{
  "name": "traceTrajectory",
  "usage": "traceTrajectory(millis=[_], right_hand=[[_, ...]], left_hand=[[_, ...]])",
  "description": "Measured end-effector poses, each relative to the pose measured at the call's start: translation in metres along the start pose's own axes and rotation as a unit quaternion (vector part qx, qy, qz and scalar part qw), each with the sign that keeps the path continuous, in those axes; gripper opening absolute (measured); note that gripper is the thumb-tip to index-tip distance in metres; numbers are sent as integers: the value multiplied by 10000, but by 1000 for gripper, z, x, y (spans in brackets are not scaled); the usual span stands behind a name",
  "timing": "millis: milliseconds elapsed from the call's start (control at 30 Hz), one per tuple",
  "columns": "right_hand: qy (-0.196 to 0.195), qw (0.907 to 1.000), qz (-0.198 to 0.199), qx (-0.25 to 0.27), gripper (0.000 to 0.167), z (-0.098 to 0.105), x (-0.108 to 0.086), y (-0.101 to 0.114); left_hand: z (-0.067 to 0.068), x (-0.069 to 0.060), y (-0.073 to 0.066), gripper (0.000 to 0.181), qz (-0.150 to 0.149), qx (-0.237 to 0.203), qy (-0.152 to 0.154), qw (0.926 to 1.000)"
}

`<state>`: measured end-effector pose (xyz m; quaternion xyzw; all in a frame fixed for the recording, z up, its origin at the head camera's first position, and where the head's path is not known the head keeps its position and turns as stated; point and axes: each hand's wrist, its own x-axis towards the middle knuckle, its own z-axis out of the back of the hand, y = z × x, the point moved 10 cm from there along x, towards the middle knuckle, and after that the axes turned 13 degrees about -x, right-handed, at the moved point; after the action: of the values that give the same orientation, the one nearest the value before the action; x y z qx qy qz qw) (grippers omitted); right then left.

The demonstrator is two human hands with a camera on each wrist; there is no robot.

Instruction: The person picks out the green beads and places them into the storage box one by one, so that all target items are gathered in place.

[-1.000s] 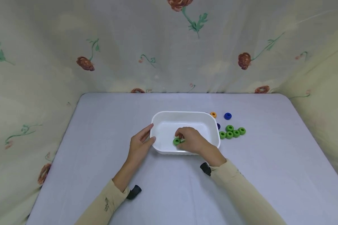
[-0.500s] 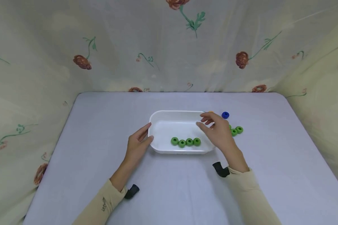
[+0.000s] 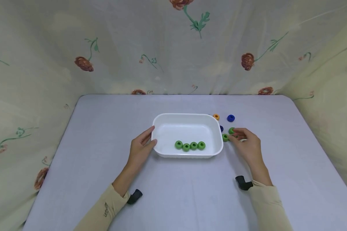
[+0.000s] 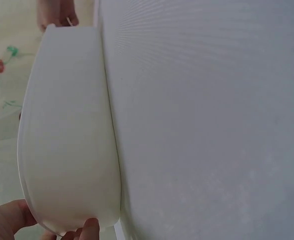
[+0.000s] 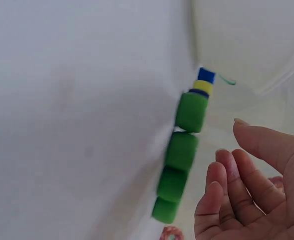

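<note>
A white tray (image 3: 188, 119) sits at the middle of the table, with several green beads (image 3: 193, 146) in an uneven row inside it. My left hand (image 3: 139, 149) holds the tray's left end; the left wrist view has its digits at the rim and outer wall. Right of the tray, my right hand (image 3: 248, 146) hovers at a group of green beads (image 3: 225, 137), partly covering them in the head view. In the right wrist view, its loosely bent fingers (image 5: 251, 185) stand apart from the beads (image 5: 180, 151), thumb spread, nothing between them.
Behind the green group lie an orange bead (image 3: 216, 116) and a blue bead (image 3: 230, 118). A dark blue bead (image 3: 221, 128) is partly hidden by the tray's right rim. A white cloth covers the table (image 3: 118, 112); a flowered curtain (image 3: 127, 38) hangs behind.
My right hand has left the green beads in the tray, where several are now uncovered, and moved right to the beads outside. The left hand stays at the tray's end.
</note>
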<state>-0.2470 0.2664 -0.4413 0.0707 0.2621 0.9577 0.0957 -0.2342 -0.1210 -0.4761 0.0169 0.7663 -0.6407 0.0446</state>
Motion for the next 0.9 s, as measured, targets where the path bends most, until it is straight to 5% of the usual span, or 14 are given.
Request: traceTrajectory(millis=[267,500,900], right_hand=[[-22,9999,-123,80,34,-4,0,-20],[305,9995,44,-76,43,-10,-1,-16],[308,9978,403,-435,45,-17,-1,-9]], left_hand=[[0,0,0,52,74,61,-38,9999],[1,0,2,53,155,46,-90,9998],[1,-1,0,52,87,52,-38,9999]])
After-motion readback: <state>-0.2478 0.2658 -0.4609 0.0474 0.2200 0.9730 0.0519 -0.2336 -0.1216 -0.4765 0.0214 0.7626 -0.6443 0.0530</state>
